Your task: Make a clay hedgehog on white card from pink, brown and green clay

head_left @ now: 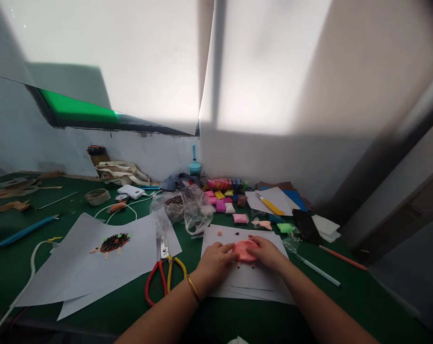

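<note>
A flat, rounded piece of pink modelling clay [244,250] lies on white paper [266,282] in front of me. My left hand [217,263] presses its fingers against the clay's left side, and a gold bangle circles that wrist. On the opposite side, my right hand [268,253] curls around the edge, its thumb resting on top. Small dark-tipped legs stick out below the clay. Above it sit a small pink clay ball [220,232] and a dark bit [237,233]. My fingertips partly cover the clay's edges.
Left of my hands lie red-handled scissors [155,282] and yellow-handled pliers [176,270]. A clay hedgehog [114,242] with dark spines rests on another sheet. Behind are clay packets [221,205], plastic bags [198,210] and a yellow cutter [272,205]. A pale pen [319,270] lies right.
</note>
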The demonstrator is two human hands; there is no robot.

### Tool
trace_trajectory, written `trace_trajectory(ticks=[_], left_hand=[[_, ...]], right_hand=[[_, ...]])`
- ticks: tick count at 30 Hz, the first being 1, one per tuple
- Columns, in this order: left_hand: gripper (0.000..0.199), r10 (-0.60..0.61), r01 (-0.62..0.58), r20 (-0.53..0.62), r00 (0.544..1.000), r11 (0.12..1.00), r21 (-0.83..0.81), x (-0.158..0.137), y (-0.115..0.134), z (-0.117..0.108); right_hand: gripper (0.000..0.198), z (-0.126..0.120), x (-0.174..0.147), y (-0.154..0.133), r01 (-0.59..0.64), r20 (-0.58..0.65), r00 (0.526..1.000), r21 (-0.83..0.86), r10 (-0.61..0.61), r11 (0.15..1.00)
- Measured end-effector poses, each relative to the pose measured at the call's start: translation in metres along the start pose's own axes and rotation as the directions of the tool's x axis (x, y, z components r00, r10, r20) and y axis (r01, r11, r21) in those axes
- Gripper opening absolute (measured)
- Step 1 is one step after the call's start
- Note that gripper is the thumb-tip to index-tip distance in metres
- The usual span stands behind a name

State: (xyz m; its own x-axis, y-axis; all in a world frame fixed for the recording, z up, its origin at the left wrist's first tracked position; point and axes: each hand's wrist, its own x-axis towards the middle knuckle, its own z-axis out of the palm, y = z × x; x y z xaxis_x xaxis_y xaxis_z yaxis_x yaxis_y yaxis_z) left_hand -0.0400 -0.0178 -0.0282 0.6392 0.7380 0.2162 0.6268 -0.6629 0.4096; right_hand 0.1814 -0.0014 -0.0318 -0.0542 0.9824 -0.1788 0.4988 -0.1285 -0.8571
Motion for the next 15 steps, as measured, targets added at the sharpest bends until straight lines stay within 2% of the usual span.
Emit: trace_trajectory(ticks=[4,9,15], left_hand=[[0.036,-0.036,0.037,0.020,0.999,0.999,-0.038,0.002,0.004,-0.002],[0.046,-0.173,0.168,-0.028,0.985,0.979,-0.116,0.020,0.000,-0.002],[0.041,-0.266,0.287,0.111,0.957,0.914,-0.286,0.054,-0.004,-0.004]], right_hand=[[0.028,-0.001,0.000,-0.001,0.012,-0.017,1.000,0.011,-0.012,1.000],[0.026,0.000,-0.001,0.000,0.050,-0.012,0.999,0.027,-0.049,0.998],[0.031,0.003,-0.002,0.003,-0.032,0.144,0.990,0.282,-0.010,0.959]])
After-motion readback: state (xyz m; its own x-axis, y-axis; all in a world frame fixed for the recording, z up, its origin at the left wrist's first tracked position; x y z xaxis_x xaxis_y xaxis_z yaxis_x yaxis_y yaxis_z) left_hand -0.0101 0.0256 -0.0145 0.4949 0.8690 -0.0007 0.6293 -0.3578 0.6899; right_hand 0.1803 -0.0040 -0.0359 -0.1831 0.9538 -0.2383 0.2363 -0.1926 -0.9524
